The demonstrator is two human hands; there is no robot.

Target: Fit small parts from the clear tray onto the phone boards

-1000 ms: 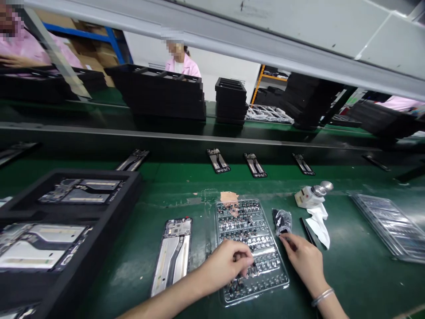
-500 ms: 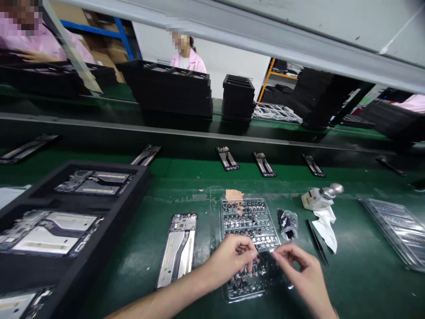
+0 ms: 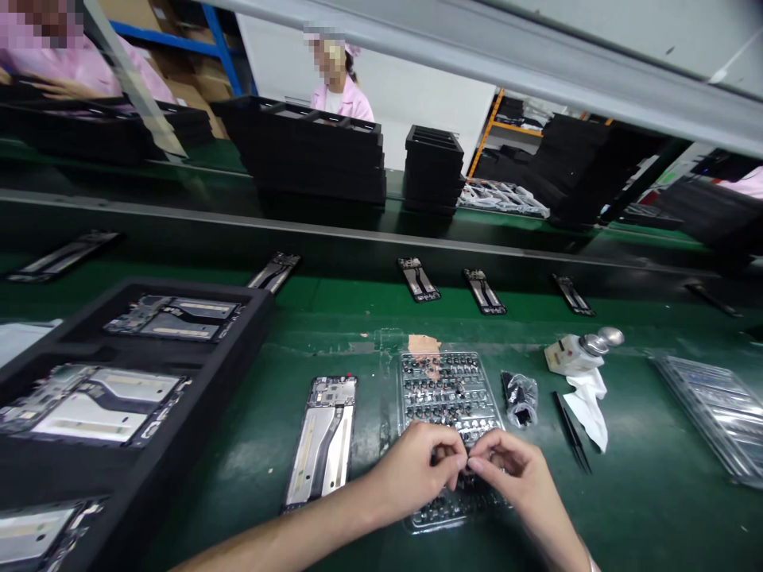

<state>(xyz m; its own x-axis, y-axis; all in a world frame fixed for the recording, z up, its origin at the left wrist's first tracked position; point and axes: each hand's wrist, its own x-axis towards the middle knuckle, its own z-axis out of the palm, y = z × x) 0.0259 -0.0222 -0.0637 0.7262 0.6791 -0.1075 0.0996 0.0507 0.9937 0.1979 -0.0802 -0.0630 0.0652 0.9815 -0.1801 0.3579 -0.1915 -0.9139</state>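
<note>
My left hand (image 3: pixel 417 469) and my right hand (image 3: pixel 513 477) meet fingertip to fingertip over the near half of a clear blister tray (image 3: pixel 444 389) filled with several small dark parts. Both pinch one small part between them; the part itself is mostly hidden by the fingers. A phone frame (image 3: pixel 325 437) lies flat on the green mat just left of the tray. Right of the tray are a small crumpled plastic bag (image 3: pixel 520 399) and black tweezers (image 3: pixel 571 432).
A black foam tray (image 3: pixel 238 334) holding phone frames fills the left side. A white dispenser bottle (image 3: pixel 581 349) on a white cloth and a stack of clear trays (image 3: pixel 709 409) lie right. Frames ride the conveyor (image 3: pixel 420 280) beyond. Other people work behind black tray stacks.
My right hand has moved left from beside the plastic bag to meet my left hand over the blister tray. The view has shifted slightly, so the bench appears further right.
</note>
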